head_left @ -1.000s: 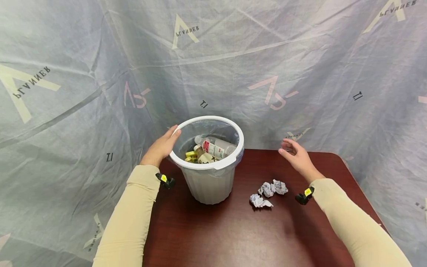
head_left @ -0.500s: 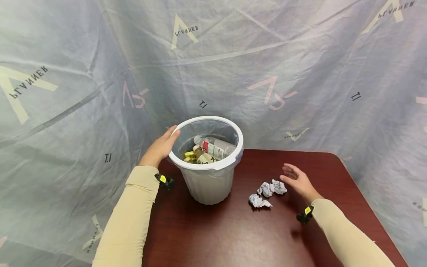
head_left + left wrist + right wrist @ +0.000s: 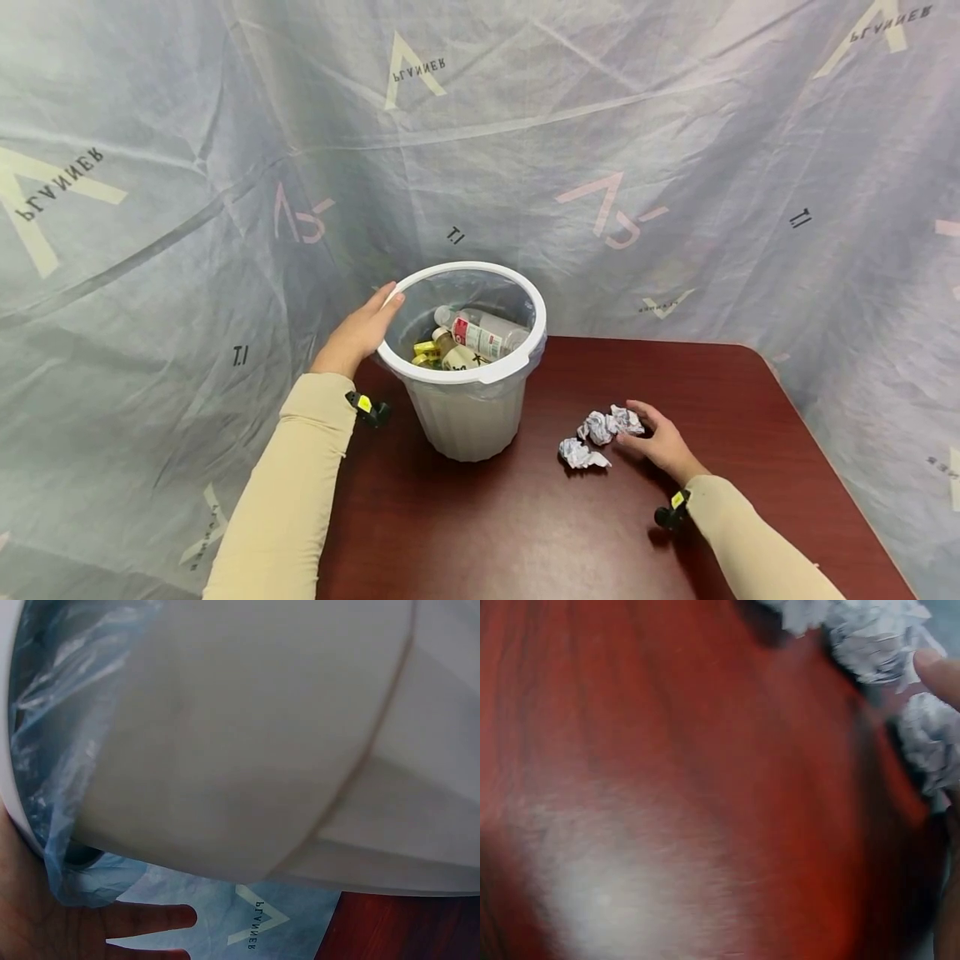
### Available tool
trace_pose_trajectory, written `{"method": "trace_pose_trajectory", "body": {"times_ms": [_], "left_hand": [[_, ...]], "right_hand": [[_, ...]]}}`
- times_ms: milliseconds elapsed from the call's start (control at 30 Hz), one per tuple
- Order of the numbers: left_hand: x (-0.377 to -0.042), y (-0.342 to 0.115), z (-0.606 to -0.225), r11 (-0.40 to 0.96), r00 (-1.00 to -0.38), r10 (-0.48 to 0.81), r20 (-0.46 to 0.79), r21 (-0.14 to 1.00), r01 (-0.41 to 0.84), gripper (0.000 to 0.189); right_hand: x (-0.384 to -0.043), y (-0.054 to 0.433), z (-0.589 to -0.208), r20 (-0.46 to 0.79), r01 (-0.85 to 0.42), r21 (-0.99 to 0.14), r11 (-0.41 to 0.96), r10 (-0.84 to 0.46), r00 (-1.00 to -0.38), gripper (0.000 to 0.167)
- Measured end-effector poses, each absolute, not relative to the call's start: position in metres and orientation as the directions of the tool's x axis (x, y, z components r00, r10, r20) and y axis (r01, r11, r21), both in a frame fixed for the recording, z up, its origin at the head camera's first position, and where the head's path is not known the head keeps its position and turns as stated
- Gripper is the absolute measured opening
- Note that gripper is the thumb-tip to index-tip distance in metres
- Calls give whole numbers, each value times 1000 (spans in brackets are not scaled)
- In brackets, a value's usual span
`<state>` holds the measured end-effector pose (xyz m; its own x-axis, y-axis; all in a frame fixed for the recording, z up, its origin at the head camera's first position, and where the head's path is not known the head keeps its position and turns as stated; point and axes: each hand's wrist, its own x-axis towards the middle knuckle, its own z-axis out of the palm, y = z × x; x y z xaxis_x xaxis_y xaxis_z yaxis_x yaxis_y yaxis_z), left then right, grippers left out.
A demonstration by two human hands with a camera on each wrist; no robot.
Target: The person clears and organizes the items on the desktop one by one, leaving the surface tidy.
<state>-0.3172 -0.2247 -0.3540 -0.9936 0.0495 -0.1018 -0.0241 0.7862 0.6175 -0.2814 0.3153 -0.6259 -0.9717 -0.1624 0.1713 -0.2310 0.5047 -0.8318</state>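
Observation:
My left hand (image 3: 363, 332) rests against the left of the white rim (image 3: 537, 321) of a grey trash can (image 3: 468, 417). In the left wrist view, straight fingers (image 3: 146, 919) extend along its outside, beside the overhanging clear liner (image 3: 82, 735). My right hand (image 3: 660, 442) is low over the table, thumb and forefinger spread around the rightmost crumpled paper ball (image 3: 627, 418). A second paper ball (image 3: 597, 427) lies against it, and a third paper ball (image 3: 582, 454) sits nearer me. The right wrist view catches a digit's fingertip (image 3: 936, 669) between paper balls.
Inside the can lie a clear plastic bottle (image 3: 483, 333) with a red-and-white label, a pale-labelled bottle (image 3: 459, 354) and yellow items (image 3: 426, 350). Grey printed sheeting (image 3: 480, 150) hangs behind and left of the dark red table (image 3: 540, 533).
My right hand has come down from above the table's far side to the rightmost paper ball. The left hand and the trash can stay put.

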Motion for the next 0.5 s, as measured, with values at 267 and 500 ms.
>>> {"method": "trace_pose_trajectory", "body": {"times_ms": [267,500], "left_hand": [[-316,-225,-354,795,-995,40,-92,607,-24,80],[-316,-225,-354,785,-993,44,-112,619,-35,77]], "right_hand": [[-280,312,-642,286,-292,-671,681,-125,-950,60],[-277,313,-641,308,-290,-660,693,-102,-946,55]]}}
